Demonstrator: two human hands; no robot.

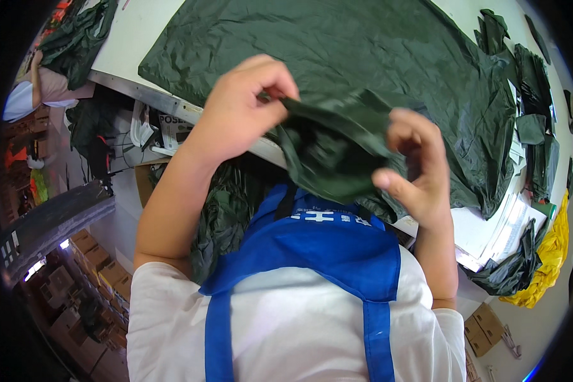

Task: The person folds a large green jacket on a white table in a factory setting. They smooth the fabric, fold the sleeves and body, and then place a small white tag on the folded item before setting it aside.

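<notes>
In front of my chest hangs a dark green pouch-shaped fabric piece (334, 181), its mouth spread toward me and its inside in shadow. My left hand (251, 105) is closed, pinching the upper left edge of this piece between thumb and fingers. At its right side is my right hand (420, 162), slightly blurred, with thumb and curled fingers apart and the fingertips close to the fabric's edge. Beyond both hands a large dark green fabric sheet (337, 44) lies spread and wrinkled over the white table (124, 48).
More green fabric (226, 210) hangs below the table edge by my left arm. At the right are white papers (500, 226), dark folded fabric pieces (535, 134) and a yellow cloth (551, 267). Another person (35, 92) handles green fabric at the far left. Cardboard boxes (484, 328) stand lower right.
</notes>
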